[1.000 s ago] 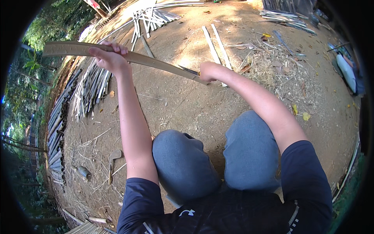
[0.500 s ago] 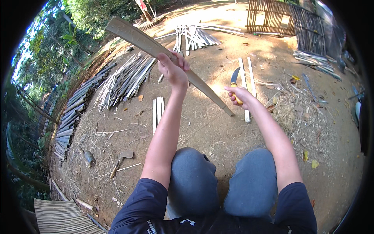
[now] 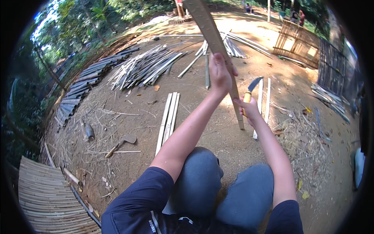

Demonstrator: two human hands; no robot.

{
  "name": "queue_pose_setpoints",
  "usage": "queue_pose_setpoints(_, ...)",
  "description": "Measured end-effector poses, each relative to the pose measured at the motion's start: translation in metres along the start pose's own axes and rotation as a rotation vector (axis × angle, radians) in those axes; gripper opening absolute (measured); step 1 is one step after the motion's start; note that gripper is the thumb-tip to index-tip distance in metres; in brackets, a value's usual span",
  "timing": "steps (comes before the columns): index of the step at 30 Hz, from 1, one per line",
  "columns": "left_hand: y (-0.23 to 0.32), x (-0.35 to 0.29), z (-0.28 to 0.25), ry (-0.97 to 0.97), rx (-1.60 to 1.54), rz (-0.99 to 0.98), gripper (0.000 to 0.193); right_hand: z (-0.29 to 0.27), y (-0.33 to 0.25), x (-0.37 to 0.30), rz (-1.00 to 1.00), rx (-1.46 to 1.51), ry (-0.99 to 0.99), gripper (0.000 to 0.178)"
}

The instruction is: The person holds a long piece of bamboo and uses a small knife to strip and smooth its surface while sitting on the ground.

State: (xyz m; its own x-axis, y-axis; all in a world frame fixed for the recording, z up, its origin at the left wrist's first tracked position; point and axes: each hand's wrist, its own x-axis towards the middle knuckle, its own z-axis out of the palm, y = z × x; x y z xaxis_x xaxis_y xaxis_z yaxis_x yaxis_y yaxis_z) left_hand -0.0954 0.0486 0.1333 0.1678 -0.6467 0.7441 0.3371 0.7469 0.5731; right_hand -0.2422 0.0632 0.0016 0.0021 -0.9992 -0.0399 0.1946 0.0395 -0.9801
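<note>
A long split bamboo strip [image 3: 212,33] stands steeply tilted in front of me, its top running out of the upper edge and its narrow lower end just above or at the ground. My left hand [image 3: 221,74] is wrapped round its middle, thumb up on the near face. On the right, my right hand [image 3: 247,109] grips the yellow handle of a knife [image 3: 254,84]; its dark curved blade points up and to the right. That hand is close beside the strip's lower part; whether they touch I cannot tell.
Pale bamboo slats [image 3: 167,117] lie on the dirt left of my knees, others [image 3: 267,101] beyond my right hand. Farther off are a heap of strips [image 3: 148,68] and bamboo poles [image 3: 80,84]. A hatchet-like tool [image 3: 124,143], a bottle [image 3: 89,132] and a slatted mat [image 3: 50,195] lie left.
The bamboo strip has swung from a leftward slant to nearly upright, with my left hand moving right and up. My right hand with the knife is now closer to it. The view has shifted.
</note>
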Motion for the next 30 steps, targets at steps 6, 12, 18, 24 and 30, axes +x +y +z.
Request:
queue_pose_setpoints(6, 0.003, 0.007, 0.004, -0.02, -0.031, 0.013, 0.056, -0.005, 0.001, 0.001, 0.043, -0.067, 0.03, 0.052)
queue_pose_setpoints(12, 0.002, 0.02, -0.029, -0.102, -0.06, -0.036, 0.06, 0.0, 0.0, 0.003, 0.067, -0.098, -0.085, 0.051)
queue_pose_setpoints(18, 0.008, 0.024, -0.047, -0.195, -0.054, -0.062, 0.065, -0.033, 0.01, 0.0, 0.183, -0.157, -0.007, 0.04)
queue_pose_setpoints(24, -0.003, 0.039, -0.08, -0.039, 0.107, -0.081, 0.073, -0.093, 0.061, 0.011, 0.348, -0.555, -0.103, 0.042)
queue_pose_setpoints(30, -0.038, 0.024, -0.076, -0.161, 0.106, -0.113, 0.072, -0.083, 0.089, 0.003, 0.507, -0.277, 0.055, 0.035)
